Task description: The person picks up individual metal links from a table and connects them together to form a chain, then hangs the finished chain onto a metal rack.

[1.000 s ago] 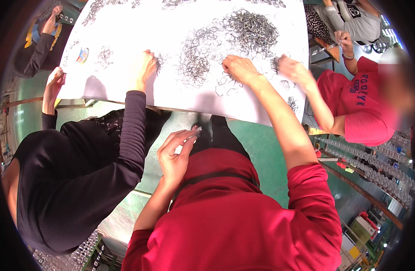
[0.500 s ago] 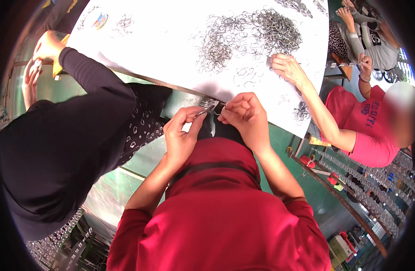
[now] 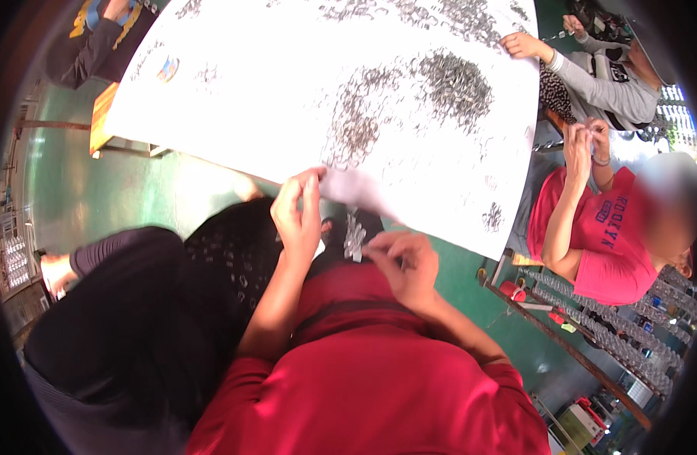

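My left hand (image 3: 297,216) is raised at the near edge of the white-topped table (image 3: 439,205), thumb and fingers drawn together; anything small between the tips is too blurred to make out. Lower and to the right, my right hand (image 3: 407,264) is closed in a pinch at a short chain of shiny metal links (image 3: 353,236) above my lap. Loose curved dark metal links lie in a heap (image 3: 458,87) and a thinner spread (image 3: 356,125) across the table, beyond my hands.
A person in black sits close on my left. To my right, a person in a red shirt (image 3: 613,216) holds both hands together, and another in grey reaches to the table. Racks of hanging chains (image 3: 613,326) stand behind a rusty rail (image 3: 568,353) at the right.
My hands have parted: the left moved up to the table edge, the right lower. The red-shirted person's hand has left the table. The person in black has lowered an arm.
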Motion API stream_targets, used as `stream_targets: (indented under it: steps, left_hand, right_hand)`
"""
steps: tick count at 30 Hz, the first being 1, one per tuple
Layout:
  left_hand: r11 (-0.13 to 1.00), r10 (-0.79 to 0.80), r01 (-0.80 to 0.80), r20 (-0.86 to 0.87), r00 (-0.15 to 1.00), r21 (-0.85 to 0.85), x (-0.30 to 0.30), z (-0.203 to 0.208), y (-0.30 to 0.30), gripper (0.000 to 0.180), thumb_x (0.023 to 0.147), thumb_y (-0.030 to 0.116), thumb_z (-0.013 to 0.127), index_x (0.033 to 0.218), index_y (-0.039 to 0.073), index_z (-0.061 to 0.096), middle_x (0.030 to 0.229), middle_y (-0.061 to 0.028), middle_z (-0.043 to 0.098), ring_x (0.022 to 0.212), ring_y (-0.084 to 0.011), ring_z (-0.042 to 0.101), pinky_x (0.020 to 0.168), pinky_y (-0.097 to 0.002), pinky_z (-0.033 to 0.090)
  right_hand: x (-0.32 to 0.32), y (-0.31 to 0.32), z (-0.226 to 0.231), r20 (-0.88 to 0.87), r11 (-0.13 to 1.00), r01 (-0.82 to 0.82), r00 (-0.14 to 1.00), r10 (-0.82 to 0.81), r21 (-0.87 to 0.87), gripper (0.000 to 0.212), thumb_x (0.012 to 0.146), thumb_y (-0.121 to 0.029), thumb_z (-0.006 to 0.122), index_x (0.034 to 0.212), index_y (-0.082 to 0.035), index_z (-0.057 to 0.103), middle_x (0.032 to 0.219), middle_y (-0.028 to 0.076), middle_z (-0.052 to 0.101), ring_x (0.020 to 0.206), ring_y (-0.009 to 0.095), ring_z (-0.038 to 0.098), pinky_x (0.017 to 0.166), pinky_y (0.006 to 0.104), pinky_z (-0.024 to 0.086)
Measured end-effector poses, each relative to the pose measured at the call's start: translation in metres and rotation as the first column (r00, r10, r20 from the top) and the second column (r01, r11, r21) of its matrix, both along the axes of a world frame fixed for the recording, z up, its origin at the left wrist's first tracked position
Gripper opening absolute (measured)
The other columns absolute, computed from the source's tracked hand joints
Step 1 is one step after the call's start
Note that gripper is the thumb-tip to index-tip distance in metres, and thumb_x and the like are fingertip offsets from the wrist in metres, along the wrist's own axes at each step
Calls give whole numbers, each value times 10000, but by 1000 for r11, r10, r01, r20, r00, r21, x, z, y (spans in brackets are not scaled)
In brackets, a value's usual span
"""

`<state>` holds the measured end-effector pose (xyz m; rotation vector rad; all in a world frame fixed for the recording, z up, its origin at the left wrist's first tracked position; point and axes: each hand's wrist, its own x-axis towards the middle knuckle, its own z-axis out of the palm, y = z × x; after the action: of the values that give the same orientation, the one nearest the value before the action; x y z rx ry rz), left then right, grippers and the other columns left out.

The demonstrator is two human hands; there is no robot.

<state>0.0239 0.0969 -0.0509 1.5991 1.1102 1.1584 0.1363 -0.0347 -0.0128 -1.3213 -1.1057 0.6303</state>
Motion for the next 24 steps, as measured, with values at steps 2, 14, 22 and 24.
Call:
stream_targets:
  steps: [2, 14, 22, 24]
  left_hand:
    - [1000, -5, 5, -3, 1000, -3, 36, -3, 47, 144, 901, 61, 543, 951, -14, 655, 852, -103, 653, 735, -148, 590, 686, -264, 479]
    - [937, 95, 189, -737, 669, 293, 248, -113, 306, 423, 763, 320, 697, 1023, 16, 560, 1053, -190, 606, 977, -354, 581, 794, -437, 484]
    - [920, 176, 290, -940, 292, 262, 259, -113, 322, 151, 836, 120, 501, 892, 36, 613, 872, -190, 670, 798, -363, 663, 685, -435, 537]
    - [892, 127, 362, -920, 372, 270, 244, -107, 330, 192, 825, 78, 510, 951, 44, 650, 912, -191, 673, 788, -366, 662, 660, -444, 534]
  right_hand:
    - [8, -1, 2, 127, 999, -38, 991, 35, 26, 366, 714, 161, 679, 868, -38, 414, 833, 156, 635, 752, 221, 647, 658, 313, 538]
    - [38, -9, -19, -136, 966, -251, 961, 241, -64, 158, 809, -121, 592, 927, -70, 501, 935, 78, 609, 866, 282, 622, 681, 360, 512]
    - [38, -12, -24, 25, 976, -200, 979, 203, -82, 80, 899, -100, 490, 885, -50, 430, 792, 91, 525, 724, 246, 592, 627, 337, 481]
    - [28, -12, -30, 36, 985, -168, 985, 170, -37, 89, 911, -108, 480, 875, -51, 422, 774, 89, 517, 700, 243, 590, 616, 334, 477]
